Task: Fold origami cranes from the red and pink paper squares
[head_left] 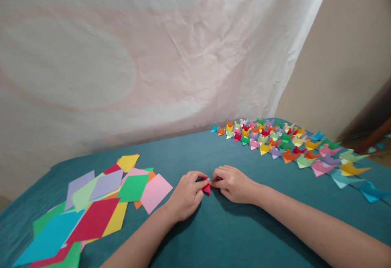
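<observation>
A small folded piece of red paper (207, 190) lies at the middle of the table, partly covered by fingertips. My left hand (190, 192) grips its left side between thumb and fingers. From the other side my right hand (233, 183) pinches the paper's upper right edge, its other fingers curled in. The two hands' fingertips almost meet over the paper. How the paper is folded beneath them is hidden.
Loose coloured paper squares, among them a green sheet (133, 188) and a pink sheet (156, 193), overlap on the left. Rows of folded paper birds (276, 152) stand at the right. A pale curtain (152, 56) hangs behind the teal tabletop (195, 239).
</observation>
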A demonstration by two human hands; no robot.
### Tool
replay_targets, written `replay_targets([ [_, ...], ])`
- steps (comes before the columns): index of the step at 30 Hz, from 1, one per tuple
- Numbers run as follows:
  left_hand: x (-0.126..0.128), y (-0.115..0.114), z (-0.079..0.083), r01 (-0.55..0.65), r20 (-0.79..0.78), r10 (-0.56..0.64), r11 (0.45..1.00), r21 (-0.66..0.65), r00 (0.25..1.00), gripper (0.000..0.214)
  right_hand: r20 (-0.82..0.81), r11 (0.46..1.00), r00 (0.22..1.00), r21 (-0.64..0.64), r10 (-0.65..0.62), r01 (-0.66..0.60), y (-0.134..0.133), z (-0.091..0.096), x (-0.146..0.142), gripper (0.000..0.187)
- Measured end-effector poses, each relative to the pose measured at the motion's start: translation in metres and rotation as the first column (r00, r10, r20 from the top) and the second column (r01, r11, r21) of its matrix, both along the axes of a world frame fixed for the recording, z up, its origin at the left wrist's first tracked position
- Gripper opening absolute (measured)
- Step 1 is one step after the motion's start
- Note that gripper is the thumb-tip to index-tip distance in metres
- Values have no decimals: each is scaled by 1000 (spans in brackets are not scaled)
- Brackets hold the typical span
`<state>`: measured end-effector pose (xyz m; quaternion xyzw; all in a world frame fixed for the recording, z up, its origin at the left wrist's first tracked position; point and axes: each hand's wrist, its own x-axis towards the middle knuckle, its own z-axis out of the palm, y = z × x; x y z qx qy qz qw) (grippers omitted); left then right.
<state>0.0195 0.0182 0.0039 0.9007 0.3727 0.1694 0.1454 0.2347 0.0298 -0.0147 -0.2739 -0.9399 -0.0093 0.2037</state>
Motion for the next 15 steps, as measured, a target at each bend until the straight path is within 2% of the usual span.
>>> replay_targets([
  [15,1,-1,1,-5,-41,6,1000,23,999,37,28,994,994,-35,106,-105,-5,4,-3,25],
])
